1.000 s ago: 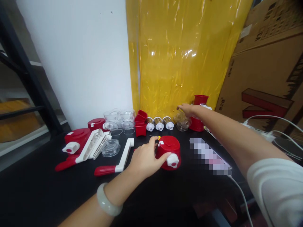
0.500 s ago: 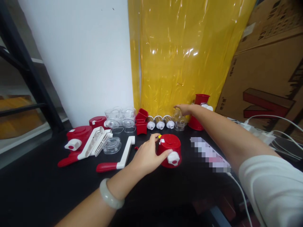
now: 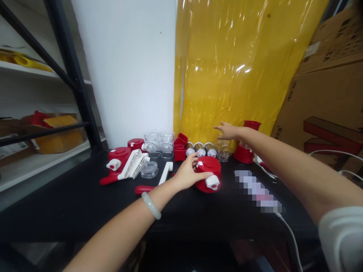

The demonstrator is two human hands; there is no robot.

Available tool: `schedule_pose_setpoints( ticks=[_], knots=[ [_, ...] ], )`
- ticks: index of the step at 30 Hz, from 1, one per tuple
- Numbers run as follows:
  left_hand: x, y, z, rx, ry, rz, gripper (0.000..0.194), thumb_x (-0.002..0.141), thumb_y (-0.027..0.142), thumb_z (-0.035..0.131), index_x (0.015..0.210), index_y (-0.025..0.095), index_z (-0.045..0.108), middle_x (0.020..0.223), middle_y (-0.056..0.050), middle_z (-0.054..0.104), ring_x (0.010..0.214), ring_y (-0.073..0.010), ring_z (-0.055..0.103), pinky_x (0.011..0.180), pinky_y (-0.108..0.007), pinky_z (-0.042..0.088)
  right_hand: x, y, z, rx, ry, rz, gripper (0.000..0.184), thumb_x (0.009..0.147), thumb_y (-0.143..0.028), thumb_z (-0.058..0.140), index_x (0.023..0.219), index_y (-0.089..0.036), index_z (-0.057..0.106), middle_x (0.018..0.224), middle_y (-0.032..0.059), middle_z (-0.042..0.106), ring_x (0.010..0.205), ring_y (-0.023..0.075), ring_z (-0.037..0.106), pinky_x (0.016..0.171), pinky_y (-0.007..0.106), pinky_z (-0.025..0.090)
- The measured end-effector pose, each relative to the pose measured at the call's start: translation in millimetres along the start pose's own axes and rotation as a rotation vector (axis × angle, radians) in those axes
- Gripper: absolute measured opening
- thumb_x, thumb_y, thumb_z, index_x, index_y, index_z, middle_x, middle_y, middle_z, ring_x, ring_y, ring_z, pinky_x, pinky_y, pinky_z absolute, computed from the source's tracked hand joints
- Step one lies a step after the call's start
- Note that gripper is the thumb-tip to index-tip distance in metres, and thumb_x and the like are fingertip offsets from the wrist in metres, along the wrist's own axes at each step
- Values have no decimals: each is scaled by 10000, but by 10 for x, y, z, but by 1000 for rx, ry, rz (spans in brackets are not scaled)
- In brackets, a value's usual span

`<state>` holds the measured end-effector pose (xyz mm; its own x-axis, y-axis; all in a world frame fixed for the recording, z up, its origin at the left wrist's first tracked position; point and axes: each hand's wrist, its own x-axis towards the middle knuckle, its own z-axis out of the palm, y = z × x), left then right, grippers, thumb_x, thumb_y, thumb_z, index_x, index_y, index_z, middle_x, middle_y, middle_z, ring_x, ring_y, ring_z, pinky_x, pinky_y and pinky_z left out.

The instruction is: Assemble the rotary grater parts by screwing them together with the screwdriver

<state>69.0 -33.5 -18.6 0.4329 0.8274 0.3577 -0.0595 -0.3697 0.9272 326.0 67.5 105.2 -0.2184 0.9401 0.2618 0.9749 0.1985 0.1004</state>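
My left hand (image 3: pixel 188 174) grips a red suction base (image 3: pixel 209 164) of a rotary grater from its left side, with the thumb by the base's white knob (image 3: pixel 212 182). Fingers spread, my right hand (image 3: pixel 227 130) hovers at the back right and holds nothing. Just below it stands a clear plastic hopper (image 3: pixel 224 152). To that hopper's left lie several metal grater drums (image 3: pixel 200 149) with white ends. Red food pushers (image 3: pixel 180 148) sit beside the drums. A white crank with a red handle (image 3: pixel 145 189) rests left of my left hand.
At the left are more red bases (image 3: pixel 119 153), white cranks (image 3: pixel 133 162), clear hoppers (image 3: pixel 159 140) and a clear ring-shaped part (image 3: pixel 149 170). A tall red grater body (image 3: pixel 246 149) stands back right. A blurred-out object (image 3: pixel 258 192) with a white cable lies at the right, near a cardboard box (image 3: pixel 323 102).
My right hand has risen off the clear hopper and its fingers have spread. My left hand stays on the red base. The whole view has shifted to the left.
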Motion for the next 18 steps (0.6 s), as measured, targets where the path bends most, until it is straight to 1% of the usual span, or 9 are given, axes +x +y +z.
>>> schedule_pose_setpoints(
  ticks=[2, 4, 6, 7, 9, 12, 14, 16, 18],
  knots=[
    [39, 163, -129, -48, 74, 7, 960, 582, 336, 893, 1374, 137, 390, 1403, -232, 488, 1265, -315, 528, 1078, -484, 417, -147, -262, -269, 189, -8, -152, 644, 816, -506, 621, 1380, -210, 527, 1452, 135, 488, 1361, 319, 433, 1133, 476, 337],
    [72, 353, -308, -86, 158, 11, 886, 608, 332, 879, 1350, 145, 434, 1388, -214, 516, 1254, -313, 539, 1084, -485, 412, -315, -543, -507, 440, -40, -300, 558, 877, -567, 514, 1361, -290, 539, 1436, 68, 520, 1331, 290, 472, 1126, 499, 349],
    [80, 540, -518, -66, 224, 40, 828, 642, 316, 859, 1354, 179, 460, 1409, -185, 511, 1283, -313, 514, 1101, -494, 390, -460, -806, -665, 613, -76, -404, 567, 860, -579, 546, 1363, -319, 526, 1420, 56, 534, 1306, 285, 496, 1109, 516, 372],
    [71, 625, -627, -32, 237, 62, 825, 634, 295, 864, 1354, 194, 474, 1436, -172, 488, 1308, -313, 488, 1110, -486, 381, -511, -923, -707, 664, -88, -451, 623, 822, -572, 608, 1380, -316, 503, 1420, 63, 531, 1302, 286, 499, 1105, 516, 381],
    [31, 771, -837, -5, 215, 108, 834, 624, 286, 868, 1362, 225, 484, 1472, -155, 451, 1302, -325, 493, 1089, -489, 407, -567, -1130, -719, 740, -97, -517, 798, 715, -532, 740, 1419, -294, 449, 1426, 84, 515, 1305, 296, 490, 1101, 506, 397],
    [-62, 942, -1094, -70, 144, 129, 805, 662, 352, 836, 1375, 240, 479, 1396, -155, 530, 1226, -320, 562, 1020, -460, 478, -560, -1400, -613, 888, -95, -532, 995, 618, -449, 828, 1474, -277, 351, 1406, 115, 517, 1284, 305, 504, 1073, 495, 440],
    [-128, 1034, -1213, -72, 138, 139, 839, 654, 368, 835, 1391, 217, 463, 1315, -153, 587, 1172, -307, 597, 994, -436, 497, -530, -1567, -517, 1002, -57, -526, 1013, 612, -422, 834, 1477, -280, 327, 1403, 117, 517, 1273, 302, 513, 1063, 486, 458],
    [-189, 1116, -1297, -40, 155, 135, 862, 658, 377, 827, 1409, 208, 441, 1248, -142, 623, 1116, -294, 625, 972, -437, 508, -500, -1719, -431, 1070, -50, -522, 948, 630, -428, 819, 1446, -268, 365, 1388, 118, 529, 1244, 299, 536, 1050, 470, 476],
    [-240, 1195, -1360, 8, 165, 123, 836, 679, 389, 807, 1409, 202, 445, 1214, -137, 635, 1093, -291, 632, 962, -451, 512, -472, -1851, -369, 1103, -12, -509, 899, 635, -440, 811, 1410, -244, 400, 1364, 128, 544, 1211, 302, 558, 1035, 465, 489]
  ],
)
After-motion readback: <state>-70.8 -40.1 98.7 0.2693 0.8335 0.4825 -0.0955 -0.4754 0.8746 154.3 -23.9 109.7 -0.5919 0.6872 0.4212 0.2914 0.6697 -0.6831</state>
